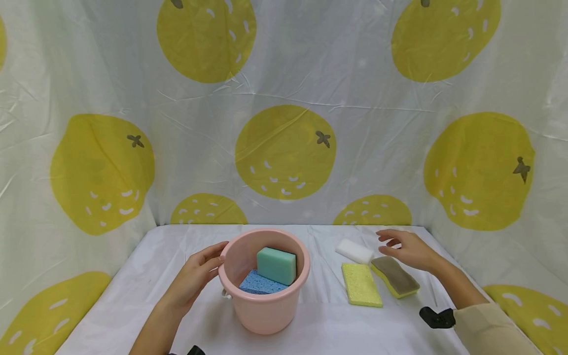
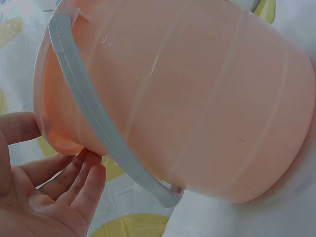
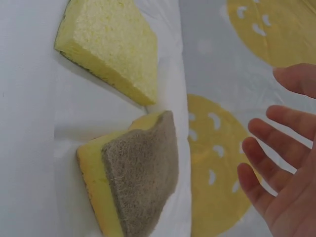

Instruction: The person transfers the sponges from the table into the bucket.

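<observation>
A pink bucket point(image 1: 266, 308) stands upright on the white cloth, and its pale handle point(image 2: 94, 111) hangs down the side. My left hand point(image 1: 198, 271) holds the rim at the left, with the thumb and bent fingers against it. Inside the bucket a green sponge point(image 1: 276, 266) leans on a blue sponge point(image 1: 262, 283). My right hand point(image 1: 408, 249) hovers with its fingers spread and nothing in them. Just below it lies a yellow sponge with a grey-brown scouring side point(image 1: 396, 276). A flat yellow sponge point(image 1: 361, 285) and a white sponge point(image 1: 355, 251) lie nearby.
A white cloth point(image 1: 337, 330) covers the table. Behind and at both sides hangs a pale curtain point(image 1: 355, 128) printed with large yellow fruit. The sponges outside the bucket are grouped on the right half of the table.
</observation>
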A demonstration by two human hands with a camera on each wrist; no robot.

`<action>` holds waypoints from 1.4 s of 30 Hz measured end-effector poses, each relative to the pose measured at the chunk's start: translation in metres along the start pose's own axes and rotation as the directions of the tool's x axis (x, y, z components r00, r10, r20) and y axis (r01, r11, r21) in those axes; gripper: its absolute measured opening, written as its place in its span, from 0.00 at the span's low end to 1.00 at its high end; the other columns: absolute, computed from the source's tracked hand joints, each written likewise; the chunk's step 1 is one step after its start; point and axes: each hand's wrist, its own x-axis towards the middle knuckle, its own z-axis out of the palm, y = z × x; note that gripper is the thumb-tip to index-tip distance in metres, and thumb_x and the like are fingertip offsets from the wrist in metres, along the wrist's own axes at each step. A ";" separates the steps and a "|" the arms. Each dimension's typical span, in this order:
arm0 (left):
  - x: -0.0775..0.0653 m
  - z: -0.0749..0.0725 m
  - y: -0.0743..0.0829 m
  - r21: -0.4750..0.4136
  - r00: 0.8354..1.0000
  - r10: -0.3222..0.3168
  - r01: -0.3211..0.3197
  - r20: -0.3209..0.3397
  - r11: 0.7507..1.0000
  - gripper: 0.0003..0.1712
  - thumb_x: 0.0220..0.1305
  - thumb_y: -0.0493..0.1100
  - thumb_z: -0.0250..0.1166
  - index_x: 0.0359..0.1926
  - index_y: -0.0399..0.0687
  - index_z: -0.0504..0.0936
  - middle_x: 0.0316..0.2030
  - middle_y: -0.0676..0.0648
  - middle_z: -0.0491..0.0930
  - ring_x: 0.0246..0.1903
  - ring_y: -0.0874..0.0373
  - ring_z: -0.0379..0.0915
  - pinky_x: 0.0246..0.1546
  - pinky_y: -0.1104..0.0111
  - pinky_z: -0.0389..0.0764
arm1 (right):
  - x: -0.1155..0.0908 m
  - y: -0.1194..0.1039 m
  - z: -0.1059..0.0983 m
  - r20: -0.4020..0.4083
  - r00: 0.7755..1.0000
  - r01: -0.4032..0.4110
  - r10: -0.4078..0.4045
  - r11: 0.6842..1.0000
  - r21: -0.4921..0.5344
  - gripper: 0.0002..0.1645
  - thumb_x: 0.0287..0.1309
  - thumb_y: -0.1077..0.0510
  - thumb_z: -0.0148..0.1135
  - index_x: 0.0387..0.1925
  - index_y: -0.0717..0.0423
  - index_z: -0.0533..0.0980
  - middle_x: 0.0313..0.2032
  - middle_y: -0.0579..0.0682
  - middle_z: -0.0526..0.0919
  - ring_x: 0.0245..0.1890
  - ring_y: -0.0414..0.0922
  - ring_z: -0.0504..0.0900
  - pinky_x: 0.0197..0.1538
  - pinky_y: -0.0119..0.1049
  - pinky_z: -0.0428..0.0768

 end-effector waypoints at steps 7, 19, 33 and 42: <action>-0.001 0.000 -0.001 -0.001 1.000 0.007 -0.007 0.004 1.000 0.32 0.77 0.41 0.59 0.75 0.31 0.64 0.73 0.36 0.64 0.73 0.45 0.60 0.62 0.68 0.72 | -0.005 0.006 0.007 -0.028 0.999 -0.038 0.038 0.999 -0.006 0.27 0.68 0.52 0.68 0.62 0.64 0.78 0.54 0.59 0.83 0.51 0.59 0.82 0.52 0.57 0.81; 0.001 0.001 0.000 0.000 1.000 0.011 -0.011 0.001 1.000 0.32 0.77 0.41 0.59 0.75 0.31 0.64 0.73 0.36 0.65 0.72 0.45 0.61 0.63 0.66 0.72 | -0.018 0.022 0.019 -0.037 0.994 -0.102 0.102 0.995 -0.015 0.41 0.67 0.45 0.68 0.68 0.70 0.70 0.64 0.70 0.73 0.58 0.68 0.76 0.53 0.65 0.77; 0.001 -0.001 -0.002 0.002 1.000 0.009 -0.009 0.000 1.000 0.32 0.77 0.41 0.59 0.75 0.32 0.64 0.73 0.37 0.65 0.72 0.46 0.61 0.63 0.67 0.72 | -0.027 0.038 0.033 0.100 0.977 -0.186 0.188 0.982 -0.029 0.54 0.62 0.42 0.71 0.71 0.78 0.60 0.62 0.75 0.72 0.57 0.69 0.76 0.54 0.65 0.77; 0.001 0.000 -0.002 0.003 1.000 0.000 0.000 -0.007 1.000 0.33 0.77 0.41 0.59 0.75 0.31 0.63 0.74 0.36 0.64 0.73 0.45 0.60 0.62 0.68 0.73 | -0.028 0.041 0.037 0.141 0.965 -0.215 0.220 0.975 -0.046 0.59 0.61 0.41 0.71 0.70 0.83 0.56 0.62 0.77 0.71 0.57 0.69 0.76 0.53 0.62 0.77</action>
